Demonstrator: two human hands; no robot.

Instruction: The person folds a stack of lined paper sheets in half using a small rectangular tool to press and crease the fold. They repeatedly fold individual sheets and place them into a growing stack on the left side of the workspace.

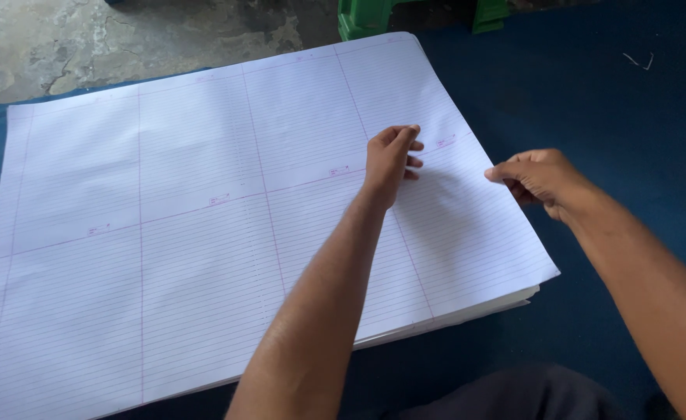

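The left hand (390, 159) rests on top of a stack of paper (203, 218), fingers curled loosely under and knuckles pressing on the top sheet near its right half. The right hand (536, 177) sits at the stack's right edge, thumb and fingers pinched together on the margin of the top sheet; the fingertips are folded in, so how many sheets they catch is hard to tell.

The paper is a big pile of white ruled sheets with thin red lines marking them into panels, and small red marks too small to make out. It lies flat on a dark blue mat (631, 117) spread on the floor, with its near left corner cut off by the frame.

Beyond the mat, bare grey concrete floor (125, 35) shows, cracked and stained. At the top edge stand green plastic legs (366, 19), their upper part out of view. Dark cloth (514, 393) shows at the bottom edge.
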